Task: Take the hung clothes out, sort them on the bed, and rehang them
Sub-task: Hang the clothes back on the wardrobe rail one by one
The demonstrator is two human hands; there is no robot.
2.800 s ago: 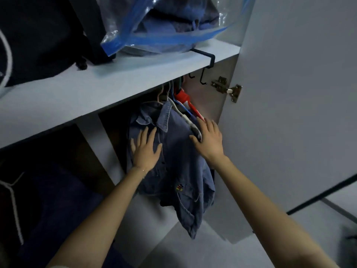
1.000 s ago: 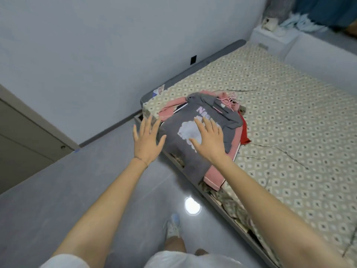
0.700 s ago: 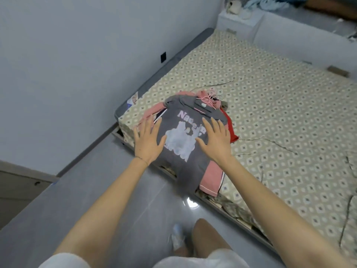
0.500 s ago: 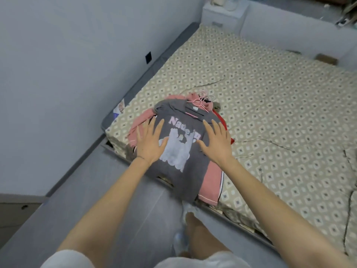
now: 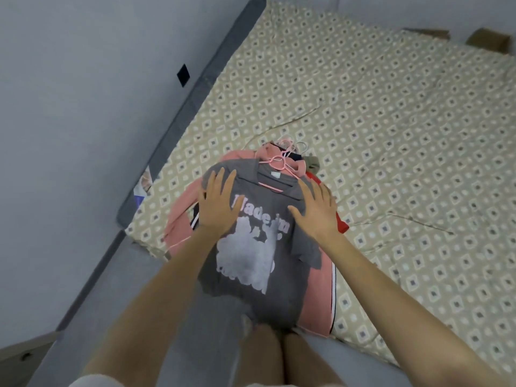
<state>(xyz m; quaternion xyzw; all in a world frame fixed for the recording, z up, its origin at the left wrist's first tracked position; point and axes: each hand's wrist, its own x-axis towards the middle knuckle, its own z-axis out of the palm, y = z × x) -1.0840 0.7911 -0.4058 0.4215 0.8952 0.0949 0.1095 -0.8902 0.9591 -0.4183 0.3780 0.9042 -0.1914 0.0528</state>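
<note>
On bed, grey printed T-shirt tops pile.

Clothes pile on bed corner, wall left.

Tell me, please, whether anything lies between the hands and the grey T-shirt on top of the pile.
Nothing visible does. The left hand and right hand are spread open directly over the grey T-shirt, which tops the pile on the bed.

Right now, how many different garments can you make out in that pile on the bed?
4, perhaps more hidden: a grey printed T-shirt on top, a pink garment beneath it, a red one peeking out at the right, and an olive one at the far end.
</note>
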